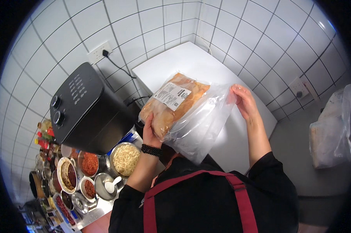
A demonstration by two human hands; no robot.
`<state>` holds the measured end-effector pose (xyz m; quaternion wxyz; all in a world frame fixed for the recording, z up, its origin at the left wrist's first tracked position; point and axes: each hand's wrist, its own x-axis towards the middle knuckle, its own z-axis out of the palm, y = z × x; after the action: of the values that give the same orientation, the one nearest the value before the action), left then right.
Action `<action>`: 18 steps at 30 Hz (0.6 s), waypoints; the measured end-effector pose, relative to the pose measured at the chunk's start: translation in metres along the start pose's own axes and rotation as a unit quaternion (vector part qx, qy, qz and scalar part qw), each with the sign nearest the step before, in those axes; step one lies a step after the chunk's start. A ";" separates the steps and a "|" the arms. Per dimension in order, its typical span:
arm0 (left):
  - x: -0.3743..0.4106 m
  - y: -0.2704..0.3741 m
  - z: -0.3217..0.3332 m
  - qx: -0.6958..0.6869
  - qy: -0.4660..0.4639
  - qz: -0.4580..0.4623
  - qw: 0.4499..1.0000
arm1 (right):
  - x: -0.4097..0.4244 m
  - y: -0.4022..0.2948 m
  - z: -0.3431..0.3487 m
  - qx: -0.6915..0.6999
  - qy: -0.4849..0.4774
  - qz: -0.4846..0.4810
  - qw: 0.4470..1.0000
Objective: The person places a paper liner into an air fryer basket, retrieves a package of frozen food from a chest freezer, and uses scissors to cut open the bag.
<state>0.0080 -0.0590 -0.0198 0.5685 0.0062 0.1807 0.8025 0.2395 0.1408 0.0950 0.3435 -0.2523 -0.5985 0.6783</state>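
Note:
A clear plastic bag (203, 119) holds orange-brown food, perhaps marinated meat (166, 116), with a white printed label (172, 95) on its upper side. My left hand (151, 131), with a black beaded bracelet at the wrist, grips the filled end of the bag from below left. The loose, empty part of the bag stretches to the right, where my right hand (243, 97) pinches its edge between thumb and fingers. Both hands are above a white flat-topped surface (181, 59) in the tiled corner.
A black air fryer (94, 110) stands left of the white top. Below it are a bowl of pale strips (126, 159), a container of red chili (89, 163) and a metal bowl with a white spoon (105, 186). Another plastic-wrapped package (331, 134) lies at the far right.

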 end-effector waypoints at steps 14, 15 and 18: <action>0.091 -0.024 -0.058 0.436 0.214 -0.019 0.874 | -0.017 0.182 -0.091 0.130 0.162 0.233 0.950; 0.084 -0.025 -0.064 0.423 0.209 -0.021 0.881 | -0.019 0.182 -0.074 0.131 0.159 0.243 0.948; 0.072 -0.042 -0.069 0.404 0.176 -0.069 0.895 | -0.020 0.194 -0.046 0.074 0.139 0.270 0.950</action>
<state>0.0061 -0.0005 -0.1107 0.5298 0.0816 0.5869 0.6068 0.2553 0.1452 -0.1048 0.2453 -0.4698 -0.4024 0.7464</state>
